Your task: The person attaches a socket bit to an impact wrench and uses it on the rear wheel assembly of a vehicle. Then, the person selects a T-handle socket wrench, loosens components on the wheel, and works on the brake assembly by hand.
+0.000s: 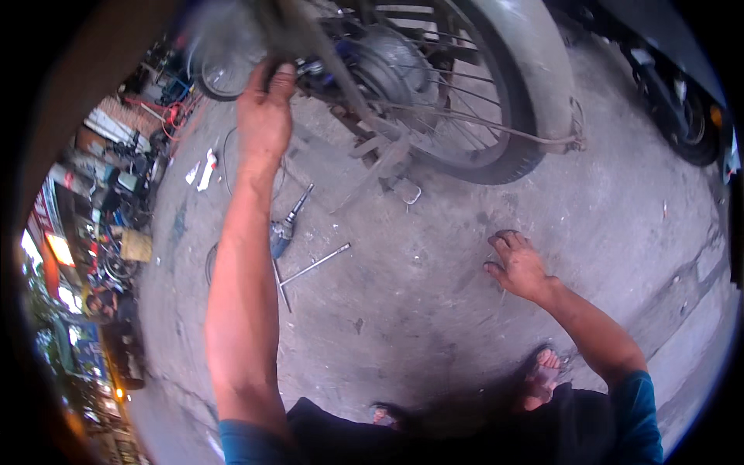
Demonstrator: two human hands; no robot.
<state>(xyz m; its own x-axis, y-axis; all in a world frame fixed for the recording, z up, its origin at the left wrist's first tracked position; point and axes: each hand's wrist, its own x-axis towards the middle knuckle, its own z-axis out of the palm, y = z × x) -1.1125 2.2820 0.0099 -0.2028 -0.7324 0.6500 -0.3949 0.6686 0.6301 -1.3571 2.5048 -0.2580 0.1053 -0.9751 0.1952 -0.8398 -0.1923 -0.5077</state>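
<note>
My left hand [267,108] reaches up to the left side of a motorbike, its fingers bent against a part that blur hides. Close to it are the bike's hub [391,70] and spoked wheel with a black tyre [508,159]. A worn grey mudguard [542,70] curves over the tyre. My right hand [521,267] hangs over the concrete, its dirty fingers slightly bent and apart, holding nothing. Below my left hand, beside the forearm, lie a blue-grey power driver with a long socket [285,226] and a metal T-handle wrench [314,265].
A dark motorbike [690,116] stands at the right. White scraps [207,170] and a thin cable lie on the floor at the left, with red hose [172,116] and parked vehicles beyond. My feet [545,372] are on the concrete [418,310].
</note>
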